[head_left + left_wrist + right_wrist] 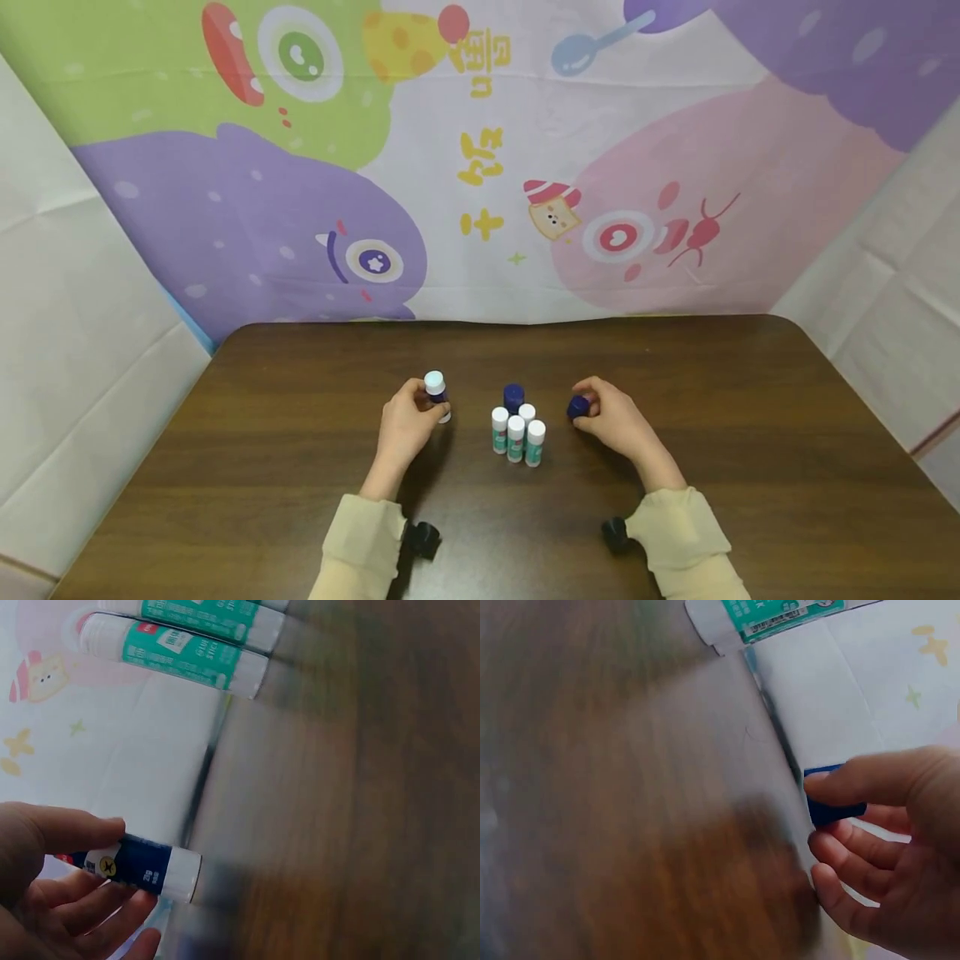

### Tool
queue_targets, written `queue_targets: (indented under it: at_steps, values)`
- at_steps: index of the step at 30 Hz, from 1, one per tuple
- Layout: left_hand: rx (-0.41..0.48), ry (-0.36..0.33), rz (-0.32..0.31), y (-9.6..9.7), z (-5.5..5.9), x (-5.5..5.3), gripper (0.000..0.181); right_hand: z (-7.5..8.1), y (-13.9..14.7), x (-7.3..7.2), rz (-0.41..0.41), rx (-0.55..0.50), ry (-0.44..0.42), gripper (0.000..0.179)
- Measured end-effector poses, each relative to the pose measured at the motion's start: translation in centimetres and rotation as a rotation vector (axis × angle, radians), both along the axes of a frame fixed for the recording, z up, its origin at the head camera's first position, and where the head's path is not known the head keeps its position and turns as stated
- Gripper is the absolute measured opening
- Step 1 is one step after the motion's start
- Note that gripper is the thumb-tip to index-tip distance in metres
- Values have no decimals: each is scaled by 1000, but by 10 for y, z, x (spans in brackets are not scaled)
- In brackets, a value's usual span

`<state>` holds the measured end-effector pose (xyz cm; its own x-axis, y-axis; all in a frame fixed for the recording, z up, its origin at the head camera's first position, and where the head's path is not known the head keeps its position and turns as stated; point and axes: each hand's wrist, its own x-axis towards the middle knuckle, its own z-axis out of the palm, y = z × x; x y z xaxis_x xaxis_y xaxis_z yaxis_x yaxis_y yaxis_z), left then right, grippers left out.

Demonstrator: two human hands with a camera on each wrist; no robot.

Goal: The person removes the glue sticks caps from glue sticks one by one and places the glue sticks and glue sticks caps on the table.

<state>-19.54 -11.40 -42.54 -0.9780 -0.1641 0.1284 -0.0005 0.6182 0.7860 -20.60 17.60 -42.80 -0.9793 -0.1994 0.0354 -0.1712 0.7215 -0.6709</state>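
Between thumb and fingers, my left hand (405, 422) holds an upright glue stick (437, 397) with a navy label and a pale cap. In the left wrist view the thumb presses on the label of this glue stick (142, 864), and its white base shows beyond the fingers. My right hand (617, 419) pinches a small dark blue cap-like piece (577, 407), partly covered by the thumb in the right wrist view (836, 811). Midway between the hands, several green-labelled glue sticks (515, 439) with white caps stand upright in a cluster.
A dark blue round-topped object (513, 397) stands just behind the cluster, its lower part hidden. The brown wooden table (300, 467) ends at a cartoon-printed cloth (480, 275) at the back. White cloth (82, 292) hangs at both sides.
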Motion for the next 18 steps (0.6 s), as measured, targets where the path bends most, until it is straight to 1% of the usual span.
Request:
queue_targets:
  at_steps: [4, 7, 8, 9, 11, 14, 15, 18]
  values:
    - [4, 12, 9, 0, -2, 0, 28, -7, 2, -2, -33, -9, -8, 34]
    - [23, 26, -5, -2, -2, 0, 28, -9, 1, -4, -40, 23, 22, 30]
    - [16, 47, -12, -2, -3, 1, 27, -10, 1, -4, -40, 32, 29, 30]
    - [19, 50, -23, -3, -4, 1, 27, -11, 0, -4, -42, 36, 33, 30]
    - [25, 44, -48, -4, -5, 1, 27, -12, 0, -4, -45, 44, 39, 31]
    - [32, 9, -70, -6, -8, 0, 28, -12, -1, -3, -50, 45, 36, 32]
    - [43, -20, -73, -7, -9, -1, 28, -11, -1, -3, -52, 45, 34, 33]
    - [33, -46, -69, -6, -10, -2, 28, -11, -1, -3, -59, 53, 34, 34]
